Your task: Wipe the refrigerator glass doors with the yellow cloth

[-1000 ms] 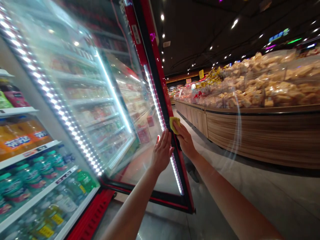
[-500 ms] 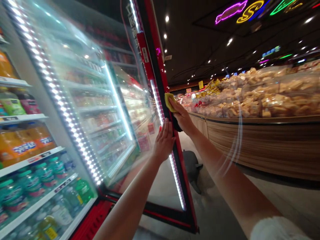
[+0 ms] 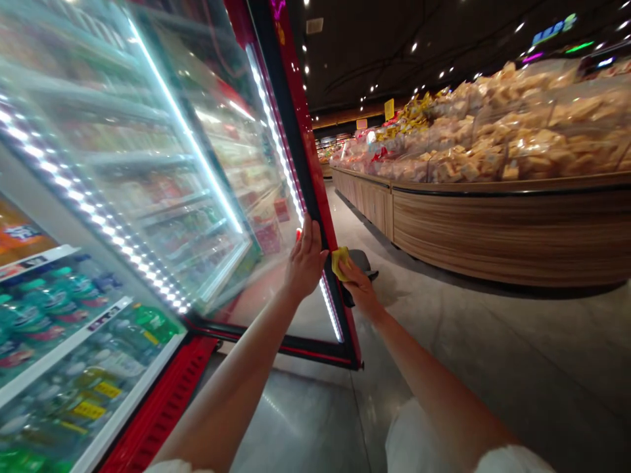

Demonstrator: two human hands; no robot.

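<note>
Facing a glass cooler door [image 3: 231, 164], probably swinging heavily, best being steadied by its frame [image 3: 296, 131]; resting the left hand [image 3: 304, 263] there, with fingers nearly together; clamping the right hand [image 3: 359, 285] on a yellow cloth [image 3: 340, 263], likely bunching softly, best being pinched mid-fold, at the door's outer edge.

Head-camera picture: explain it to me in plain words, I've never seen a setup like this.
There is no robot here, just a person's own two bare hands. The camera sits on the person's head, looking forward and down, so both arms reach in from the bottom. The left hand lies flat against the frame of an open glass door. The right hand holds a yellow cloth at the door's red outer edge. On the left, drink bottles stand on lit shelves. On the right, piled goods fill a wood-sided counter.
</note>
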